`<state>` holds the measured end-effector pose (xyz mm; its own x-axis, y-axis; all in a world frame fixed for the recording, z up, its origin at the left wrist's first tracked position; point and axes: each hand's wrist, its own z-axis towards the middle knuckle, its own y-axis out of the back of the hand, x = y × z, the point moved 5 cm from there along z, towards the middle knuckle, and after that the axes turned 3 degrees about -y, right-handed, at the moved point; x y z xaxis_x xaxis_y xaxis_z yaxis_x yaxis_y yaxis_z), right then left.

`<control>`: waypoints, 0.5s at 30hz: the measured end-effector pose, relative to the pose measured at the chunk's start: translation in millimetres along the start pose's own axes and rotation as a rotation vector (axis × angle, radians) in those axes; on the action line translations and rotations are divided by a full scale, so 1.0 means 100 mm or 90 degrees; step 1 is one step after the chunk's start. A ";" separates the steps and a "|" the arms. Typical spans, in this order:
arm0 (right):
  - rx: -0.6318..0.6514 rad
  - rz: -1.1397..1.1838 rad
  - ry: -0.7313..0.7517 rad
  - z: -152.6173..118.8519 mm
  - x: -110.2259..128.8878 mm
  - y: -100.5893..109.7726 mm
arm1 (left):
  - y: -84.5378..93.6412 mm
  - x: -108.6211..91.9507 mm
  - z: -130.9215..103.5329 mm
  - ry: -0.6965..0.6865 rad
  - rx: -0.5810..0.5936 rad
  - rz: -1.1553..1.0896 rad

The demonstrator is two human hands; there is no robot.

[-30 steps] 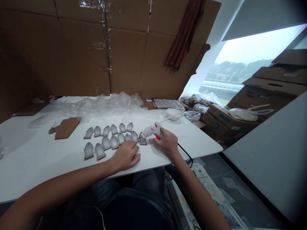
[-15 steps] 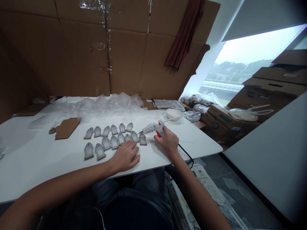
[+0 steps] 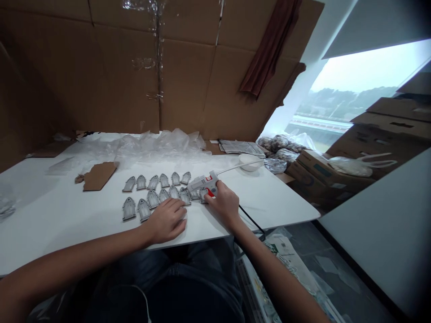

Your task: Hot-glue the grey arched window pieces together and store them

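Observation:
My right hand [image 3: 225,201] is wrapped round the handle of a white glue gun [image 3: 205,180] with a red trigger. A glue stick [image 3: 232,168] pokes out of its back, and its nozzle points left over the grey arched pieces [image 3: 173,191]. Those pieces lie in rows, each shaped like a small window or door. My left hand [image 3: 168,220] rests palm down on the white table [image 3: 215,224], thumb apart, holding nothing that I can see. Its fingertips are close to the lower row; whether they touch a piece I cannot tell.
Crumpled clear plastic [image 3: 158,146] lies along the back, below a tall cardboard sheet [image 3: 117,80]. A white bowl [image 3: 251,162] stands at the right rear. A torn cardboard piece [image 3: 99,176] is at the left. The gun's black cord [image 3: 251,218] runs over the front edge.
My right hand has brought the glue gun left, so its nozzle is now over the lower row. My left hand has slid slightly left. The view has shifted a little.

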<state>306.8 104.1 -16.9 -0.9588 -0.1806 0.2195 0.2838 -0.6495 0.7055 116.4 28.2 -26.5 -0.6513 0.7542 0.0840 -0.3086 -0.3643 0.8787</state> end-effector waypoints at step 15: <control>-0.077 -0.037 0.029 -0.05 0.00 0.04 | 0.01 -0.04 0.04 0.008 -0.005 0.015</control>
<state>307.8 97.8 -17.8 -0.9742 -0.1713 0.1470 0.2258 -0.7438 0.6291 121.8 27.1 -23.9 -0.6670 0.7386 0.0985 -0.2985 -0.3859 0.8729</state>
